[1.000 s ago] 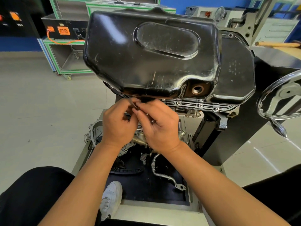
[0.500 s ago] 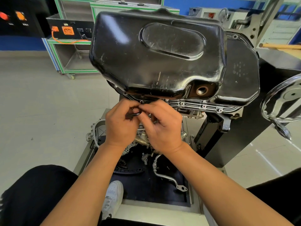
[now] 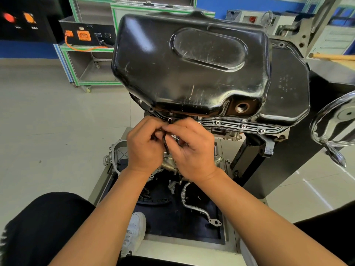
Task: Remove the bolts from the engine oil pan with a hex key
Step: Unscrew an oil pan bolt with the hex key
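Note:
The black engine oil pan [image 3: 192, 66] sits upside down on an engine stand, filling the upper middle of the head view. Bolts [image 3: 243, 126] line its front flange to the right of my hands. Just under the flange's near edge, my left hand [image 3: 144, 144] and my right hand [image 3: 192, 148] meet with curled fingers. Between them runs a thin black hex key [image 3: 165, 143]; both hands pinch it. Its tip and the bolt it works on are hidden by my fingers.
A chrome handwheel [image 3: 334, 123] juts out at the right. Below my hands a dark tray [image 3: 172, 223] holds a metal pipe [image 3: 194, 206] and engine parts. My white shoe [image 3: 134, 231] rests at its front. A green-framed cart [image 3: 90, 60] stands back left.
Both hands stayed together at the flange and turned slightly; the hex key's arm now points downward between them. The camera drifted a little, moving the pan rightward in view.

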{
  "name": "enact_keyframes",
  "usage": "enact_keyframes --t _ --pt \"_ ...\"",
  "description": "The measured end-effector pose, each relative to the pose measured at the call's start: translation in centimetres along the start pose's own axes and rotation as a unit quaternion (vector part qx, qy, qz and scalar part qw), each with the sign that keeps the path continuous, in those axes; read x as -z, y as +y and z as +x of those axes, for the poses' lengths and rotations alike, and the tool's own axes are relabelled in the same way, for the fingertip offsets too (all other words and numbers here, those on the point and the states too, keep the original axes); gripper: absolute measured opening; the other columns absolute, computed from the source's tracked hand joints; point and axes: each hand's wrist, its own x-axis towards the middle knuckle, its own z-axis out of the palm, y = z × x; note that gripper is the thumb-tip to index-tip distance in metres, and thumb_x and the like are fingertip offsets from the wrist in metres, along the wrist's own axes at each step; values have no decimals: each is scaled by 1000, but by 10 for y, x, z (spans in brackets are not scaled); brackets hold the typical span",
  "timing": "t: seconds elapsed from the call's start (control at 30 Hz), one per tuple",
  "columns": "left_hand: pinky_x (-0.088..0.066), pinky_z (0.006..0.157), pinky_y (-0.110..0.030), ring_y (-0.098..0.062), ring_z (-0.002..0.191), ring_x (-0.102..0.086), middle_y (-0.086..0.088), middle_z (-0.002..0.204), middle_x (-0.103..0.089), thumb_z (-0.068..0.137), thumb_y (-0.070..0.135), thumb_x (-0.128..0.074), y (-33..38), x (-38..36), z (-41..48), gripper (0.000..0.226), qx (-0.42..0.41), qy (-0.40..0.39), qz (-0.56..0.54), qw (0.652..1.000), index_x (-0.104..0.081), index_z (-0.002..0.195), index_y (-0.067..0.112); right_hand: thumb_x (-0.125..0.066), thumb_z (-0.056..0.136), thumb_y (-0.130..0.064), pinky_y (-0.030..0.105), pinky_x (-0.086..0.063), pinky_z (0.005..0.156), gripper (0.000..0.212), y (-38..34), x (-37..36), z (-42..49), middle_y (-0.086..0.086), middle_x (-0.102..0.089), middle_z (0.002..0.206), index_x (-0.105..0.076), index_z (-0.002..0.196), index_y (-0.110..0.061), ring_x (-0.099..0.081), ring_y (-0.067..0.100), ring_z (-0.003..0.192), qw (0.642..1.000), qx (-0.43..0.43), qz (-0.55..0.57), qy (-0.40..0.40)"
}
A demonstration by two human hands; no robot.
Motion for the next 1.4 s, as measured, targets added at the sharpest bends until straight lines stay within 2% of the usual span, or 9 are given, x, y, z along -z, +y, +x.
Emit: enact_keyframes --t 0.27,0.43,0.53,0.6,0.73,0.93,1.17,1.3,1.4 --pt "-54 88 -24 -18 97 -68 -9 108 -69 83 -16 -64 6 1 -2 26 -25 -3 3 1000 -73 105 -4 -65 95 0 42 -56 71 20 7 -1 -7 10 -67 101 -70 114 0 -67 24 90 998 27 -21 -51" --pt "-52 69 -20 -14 75 -66 -8 85 -71 83 -13 -66 7 0 -1 12 -10 8 -14 1000 -75 85 -5 -71 92 -9 34 -58 76 26 2 2 -7 12 -68 100 -70 115 4 -65 15 90 998 24 -41 -43" --pt "-41 58 -20 -14 62 -53 -6 70 -63 75 -19 -68 7 0 3 19 -2 11 -16 1000 -68 69 -1 -81 82 -5 16 -49 79 28 -1 3 -3 12 -71 95 -73 107 4 -53 -2 87 999 16 -48 -1" --pt "-36 57 -17 -12 61 -47 -3 67 -57 71 -22 -64 5 -1 4 22 -4 16 -11 1000 -66 66 -1 -80 81 -1 16 -50 77 21 -2 4 -1 11 -72 93 -75 100 4 -57 0 83 999 12 -43 5" --pt "-53 67 -22 -16 75 -65 -12 82 -71 78 -8 -60 3 -1 2 15 -18 21 -20 999 -74 82 -3 -77 83 1 36 -58 71 11 1 6 -4 14 -73 90 -76 94 4 -70 21 82 999 37 -40 -4" --pt "-53 93 -22 -12 102 -69 -7 110 -72 92 -1 -57 5 -1 -8 23 -35 -14 -4 999 -73 109 -2 -76 84 6 41 -58 72 16 4 4 -5 14 -72 93 -74 100 5 -70 25 85 999 25 -25 4" --pt "-47 71 -13 -9 73 -63 -7 84 -72 78 -15 -66 2 -1 -4 15 -5 17 -9 1000 -74 85 -4 -81 79 2 13 -46 81 23 2 4 -5 12 -71 94 -74 101 5 -56 -2 88 1000 -6 -24 14" --pt "-44 67 -12 -4 72 -56 -11 80 -70 78 -7 -58 8 -4 -3 15 17 21 -10 1000 -72 81 -4 -84 73 10 12 -45 76 22 5 6 -6 11 -72 88 -76 92 4 -53 -11 85 999 -17 -25 27" --pt "-52 75 -17 -11 83 -65 -12 96 -73 83 -4 -58 10 -4 -6 20 -8 7 -20 1000 -73 94 -4 -83 74 11 21 -54 73 20 9 8 -7 13 -73 88 -76 92 4 -65 5 82 999 2 -23 27"
